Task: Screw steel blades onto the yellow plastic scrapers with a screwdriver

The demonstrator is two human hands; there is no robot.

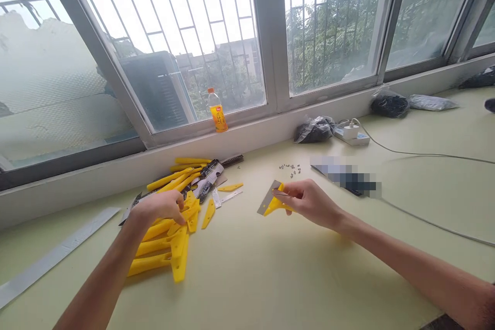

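Between the thumb and fingers of my right hand [309, 201] is a yellow scraper [276, 205], its flat grey blade [269, 197] pointing left. It is held above the table, and the palm hides part of it. My left hand [162, 207] reaches down into a pile of yellow plastic scraper handles [180, 247], its fingers curled on one of the yellow pieces. Beside it lie two loose yellow strips with holes [209, 214] and some thin metal blades [231, 197]. Several tiny screws [292, 167] are scattered beyond my right hand.
More yellow handles [174, 180] lie with dark printed packaging [211, 178] near the wall. An orange drink bottle [218, 113] stands on the sill. A phone-like device [344, 178], a charger on a power strip [351, 134], cables and bagged items [315, 129] are to the right. A long grey strip [58, 255] lies left.
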